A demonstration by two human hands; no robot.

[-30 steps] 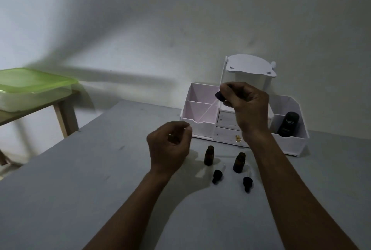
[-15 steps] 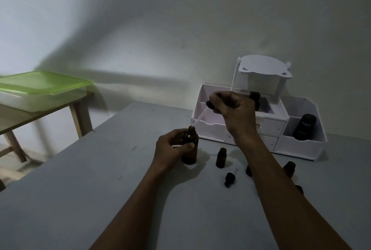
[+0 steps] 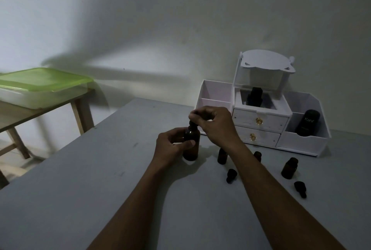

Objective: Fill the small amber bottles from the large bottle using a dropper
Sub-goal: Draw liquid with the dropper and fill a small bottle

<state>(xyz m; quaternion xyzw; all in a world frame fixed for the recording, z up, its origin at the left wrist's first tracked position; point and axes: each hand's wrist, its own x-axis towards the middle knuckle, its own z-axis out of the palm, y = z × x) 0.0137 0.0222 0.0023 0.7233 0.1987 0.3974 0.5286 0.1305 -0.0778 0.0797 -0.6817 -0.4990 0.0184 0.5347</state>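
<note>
The large amber bottle [image 3: 191, 149] stands upright on the grey table [image 3: 80, 189], and my left hand [image 3: 170, 145] grips its body. My right hand [image 3: 212, 125] pinches the black dropper [image 3: 191, 124], which sits in the bottle's neck. Three small amber bottles stand open to the right: one [image 3: 222, 156] beside my right forearm, one [image 3: 257, 155] partly hidden behind that forearm, and one [image 3: 289, 168] further right. Two black dropper caps [image 3: 230, 175] [image 3: 300, 189] lie on the table near them.
A white desk organiser [image 3: 301, 143] with two drawers stands at the back right. It holds a black "Kahf" bottle [image 3: 307, 122] and another dark bottle [image 3: 255, 97]. A green-lidded plastic box [image 3: 40, 87] sits on a wooden side table at the left.
My right hand has come down and pushed the dropper into the large bottle's neck. My left hand, which was raised a second ago, now holds the bottle on the table. The camera has panned left.
</note>
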